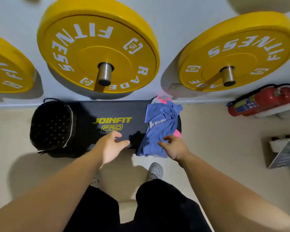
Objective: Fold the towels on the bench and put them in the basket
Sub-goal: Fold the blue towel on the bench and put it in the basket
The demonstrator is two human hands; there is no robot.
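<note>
A crumpled blue towel (159, 129) lies on the right end of the black bench (110, 111), draped over its near edge. A pink towel (164, 99) shows underneath it, at the far end and at the right side. A black perforated basket (52, 126) stands at the bench's left end. My left hand (110, 148) hovers over the bench's near edge, fingers relaxed, holding nothing. My right hand (174, 148) is just above the blue towel's near part with loosely curled fingers; I see no grip on the cloth.
Yellow weight plates (97, 46) hang on pegs on the wall behind the bench. A red fire extinguisher (261, 101) lies at the right by the wall. A grey metal step (285, 151) stands at the far right. My feet in grey clogs (155, 171) stand on the beige floor.
</note>
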